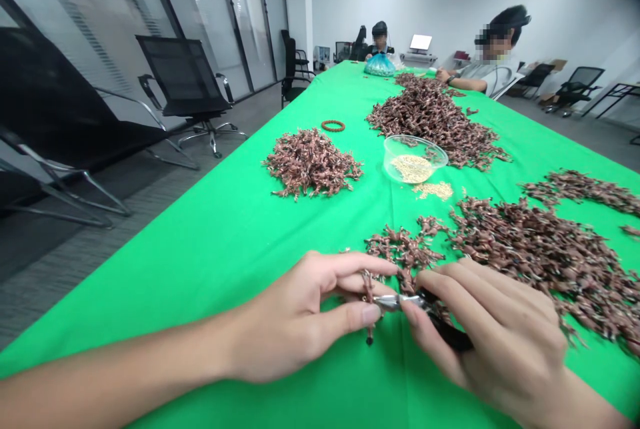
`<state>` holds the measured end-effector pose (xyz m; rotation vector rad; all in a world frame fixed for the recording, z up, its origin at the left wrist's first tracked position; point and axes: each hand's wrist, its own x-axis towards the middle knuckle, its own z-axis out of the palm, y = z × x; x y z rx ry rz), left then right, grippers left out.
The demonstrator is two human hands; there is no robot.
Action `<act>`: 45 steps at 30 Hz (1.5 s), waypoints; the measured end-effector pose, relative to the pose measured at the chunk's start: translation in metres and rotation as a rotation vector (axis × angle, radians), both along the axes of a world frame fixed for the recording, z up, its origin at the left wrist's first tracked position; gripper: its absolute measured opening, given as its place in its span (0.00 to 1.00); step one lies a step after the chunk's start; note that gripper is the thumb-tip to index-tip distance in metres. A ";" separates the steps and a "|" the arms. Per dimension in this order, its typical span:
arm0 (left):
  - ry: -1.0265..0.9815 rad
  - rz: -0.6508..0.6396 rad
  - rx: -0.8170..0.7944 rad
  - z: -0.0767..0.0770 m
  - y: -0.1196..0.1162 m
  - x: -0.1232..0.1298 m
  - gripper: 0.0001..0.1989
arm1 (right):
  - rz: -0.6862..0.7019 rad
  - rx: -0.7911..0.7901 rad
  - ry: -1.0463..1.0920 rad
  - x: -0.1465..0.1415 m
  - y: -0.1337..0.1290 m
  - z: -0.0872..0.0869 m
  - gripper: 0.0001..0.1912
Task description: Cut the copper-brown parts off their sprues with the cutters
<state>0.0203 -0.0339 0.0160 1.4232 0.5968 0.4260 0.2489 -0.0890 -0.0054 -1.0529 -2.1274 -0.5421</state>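
My left hand (300,315) pinches a small brown plastic figurine (369,289) between thumb and fingers, its thin limbs sticking out above and below. My right hand (505,329) is closed around pliers with black handles (454,334). Their silver jaws reach left to the figurine, close by my left thumb tip; whether they grip it I cannot tell. Just beyond my fingers lies a loose cluster of similar brown figurines (400,247). A larger heap of figurines (535,242) spreads to the right of it.
A clear plastic bowl (393,172) holds small pale bits, with more pale bits (434,189) spilled beside it. Figurine piles lie left (313,163) and farther back (430,112) on the green cloth (210,249). A brown beaded ring (333,125) lies near. Two people sit beyond; chairs (185,75) stand left.
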 end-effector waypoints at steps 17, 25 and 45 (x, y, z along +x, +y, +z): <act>0.016 0.040 -0.009 0.000 0.003 0.002 0.22 | 0.002 -0.404 0.279 -0.008 0.006 -0.004 0.07; -0.015 0.043 -0.075 -0.002 0.003 0.001 0.22 | 0.002 -0.375 0.271 -0.009 0.005 -0.002 0.07; -0.004 0.137 -0.080 -0.003 0.002 0.004 0.22 | -0.010 -0.429 0.373 -0.010 0.007 0.004 0.10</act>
